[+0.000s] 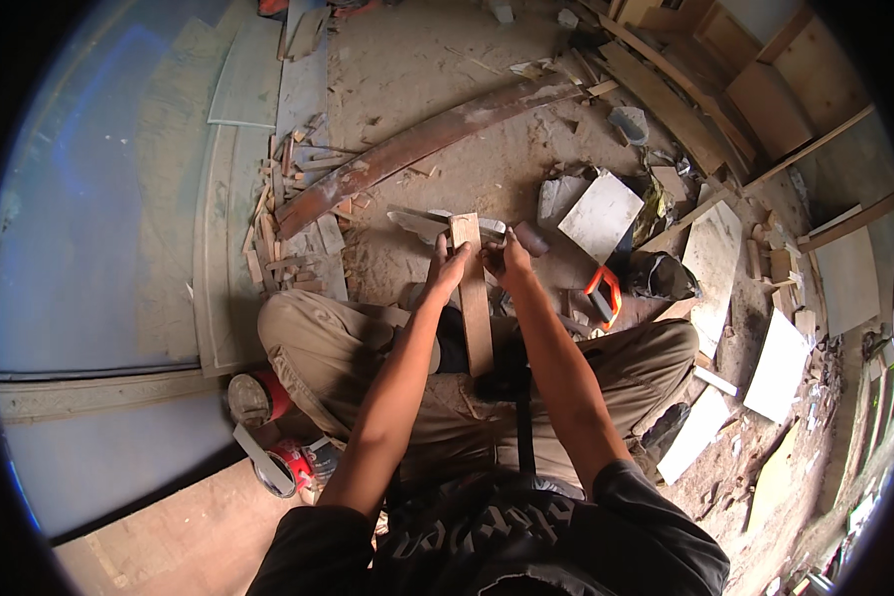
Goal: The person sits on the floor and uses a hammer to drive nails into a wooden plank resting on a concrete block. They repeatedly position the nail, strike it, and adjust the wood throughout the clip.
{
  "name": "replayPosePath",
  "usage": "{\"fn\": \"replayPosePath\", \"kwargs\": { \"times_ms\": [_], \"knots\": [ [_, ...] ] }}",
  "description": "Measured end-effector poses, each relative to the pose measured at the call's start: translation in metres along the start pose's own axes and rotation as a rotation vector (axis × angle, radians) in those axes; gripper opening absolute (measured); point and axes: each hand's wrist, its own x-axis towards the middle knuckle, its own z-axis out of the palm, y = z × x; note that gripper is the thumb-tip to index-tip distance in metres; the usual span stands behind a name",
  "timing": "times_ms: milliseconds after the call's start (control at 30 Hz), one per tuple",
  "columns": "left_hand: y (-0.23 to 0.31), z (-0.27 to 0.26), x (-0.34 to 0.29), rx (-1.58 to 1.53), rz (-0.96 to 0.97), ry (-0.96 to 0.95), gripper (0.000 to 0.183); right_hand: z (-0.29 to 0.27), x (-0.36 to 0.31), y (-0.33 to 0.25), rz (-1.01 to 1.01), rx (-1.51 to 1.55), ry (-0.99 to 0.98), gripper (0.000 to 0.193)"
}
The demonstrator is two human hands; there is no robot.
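Observation:
A narrow wooden board (476, 316) stands lengthwise between my legs, its far end raised toward the hands. My left hand (449, 266) grips its left side near the far end, thumb on the top face. On the right side, my right hand (510, 258) is closed, fingers curled close to the board's edge. Whatever those fingers pinch is too small to make out. Just beyond the hands lies a pale, irregular flat piece (415, 224), partly hidden by the board. A dark rounded object (532, 239) sits right beside my right hand.
An orange-and-black handle (604, 295) lies by my right knee, near a dark bucket (663, 275). A long brown plank (417, 146) crosses the floor ahead. Wood scraps (286, 214) litter the left. Red cans (258, 397) stand by my left knee; white panels (777, 368) lie right.

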Motion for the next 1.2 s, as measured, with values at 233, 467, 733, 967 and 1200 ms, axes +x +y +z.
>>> {"fn": "replayPosePath", "kwargs": {
  "times_ms": [233, 467, 733, 967, 1200],
  "knots": [
    [0.003, -0.007, 0.013, 0.103, 0.051, -0.138, 0.089, 0.002, -0.012, 0.000, -0.145, -0.261, 0.020, 0.060],
    [0.002, -0.014, 0.018, 0.233, 0.292, 0.024, 0.051, 0.023, -0.034, 0.012, -0.439, -0.600, -0.096, 0.052],
    [0.026, -0.037, 0.041, 0.674, 0.825, 0.279, 0.048, 0.009, -0.048, 0.015, -0.636, -0.520, -0.121, 0.034],
    [0.002, -0.028, 0.049, 0.817, 0.806, 0.099, 0.055, -0.021, -0.069, -0.046, -0.872, -0.376, 0.213, 0.042],
    [0.004, -0.028, 0.053, 0.646, 0.884, 0.114, 0.041, -0.077, -0.070, -0.096, -0.460, -0.357, 0.277, 0.045]
  ]
}}
